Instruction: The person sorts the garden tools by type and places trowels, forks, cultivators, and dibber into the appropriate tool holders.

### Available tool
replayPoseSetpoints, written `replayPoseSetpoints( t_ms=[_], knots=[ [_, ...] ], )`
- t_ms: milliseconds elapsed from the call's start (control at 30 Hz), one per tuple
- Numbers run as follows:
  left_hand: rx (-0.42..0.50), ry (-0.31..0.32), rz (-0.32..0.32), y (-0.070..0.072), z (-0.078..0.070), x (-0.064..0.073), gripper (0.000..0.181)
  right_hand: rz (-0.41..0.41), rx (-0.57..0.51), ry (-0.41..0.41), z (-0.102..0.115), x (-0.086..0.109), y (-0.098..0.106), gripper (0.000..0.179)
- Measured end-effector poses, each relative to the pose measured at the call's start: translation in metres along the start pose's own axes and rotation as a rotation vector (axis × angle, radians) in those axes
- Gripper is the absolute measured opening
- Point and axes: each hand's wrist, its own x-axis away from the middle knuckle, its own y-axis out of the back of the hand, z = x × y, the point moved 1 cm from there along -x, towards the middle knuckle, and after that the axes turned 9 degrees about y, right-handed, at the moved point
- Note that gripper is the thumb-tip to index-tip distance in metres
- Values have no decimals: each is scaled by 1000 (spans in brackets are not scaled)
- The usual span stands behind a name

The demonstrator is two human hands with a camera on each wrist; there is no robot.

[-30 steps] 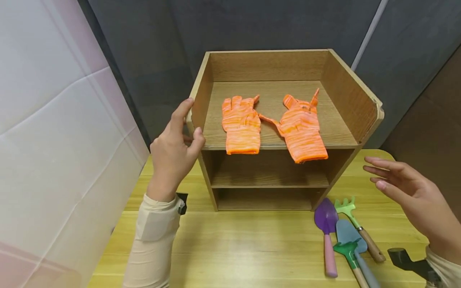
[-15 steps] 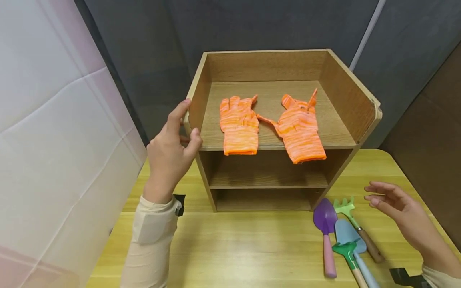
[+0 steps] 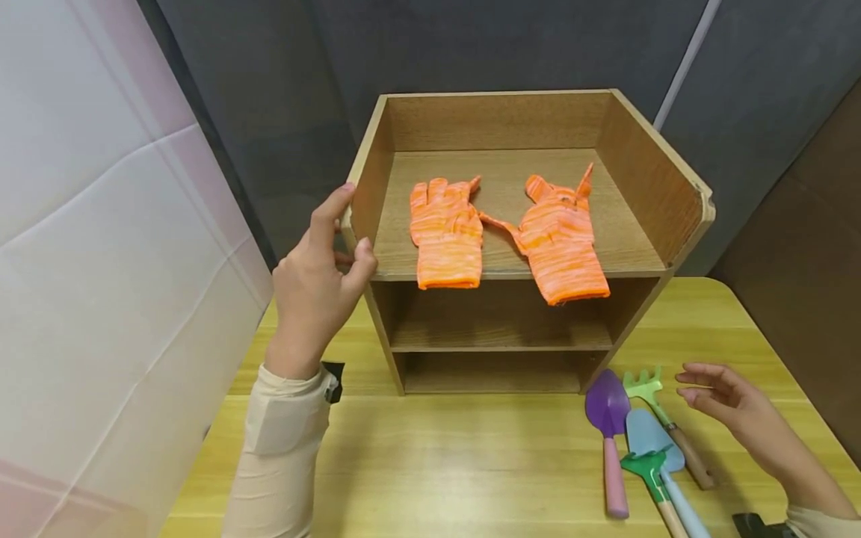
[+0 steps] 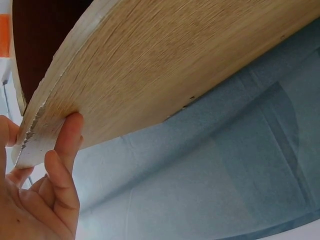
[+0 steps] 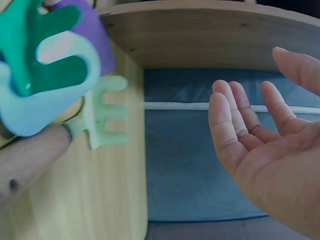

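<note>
My left hand (image 3: 315, 288) grips the front left edge of the wooden shelf unit (image 3: 501, 119), its thumb on the inner side and its fingers against the outer panel (image 4: 125, 75). On the top shelf lie two orange knit gloves, a left one (image 3: 447, 235) and a right one (image 3: 565, 243), their cuffs hanging over the front edge. My right hand (image 3: 736, 407) is held with loosely bent fingers above the table, just right of the garden tools, holding nothing. Closest to it is a light green hand rake (image 5: 107, 112) with a wooden handle.
Beside the rake lie a purple trowel (image 3: 608, 403) with a pink handle, a light blue trowel (image 3: 649, 433) and, across it, a dark green rake (image 3: 649, 465). A white panel (image 3: 121, 246) stands on the left, a dark grey one (image 3: 498, 45) behind the shelf unit.
My right hand has come down from beside the shelf unit toward the garden tools. The left hand keeps its grip on the shelf edge, and the gloves lie as before.
</note>
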Motion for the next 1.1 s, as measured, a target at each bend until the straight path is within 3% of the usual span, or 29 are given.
replayPoseSetpoints(
  t_ms=[500, 1000, 1100],
  knots=[
    [44, -5, -10, -1, 1, 2, 49, 67, 38, -130, -40, 0, -15, 54],
    [44, -4, -39, -3, 2, 3, 49, 94, 15, -102, -63, 2, -24, 46],
    [41, -1, -32, -4, 2, 4, 49, 113, 15, -127, -66, 3, -26, 47]
  ],
)
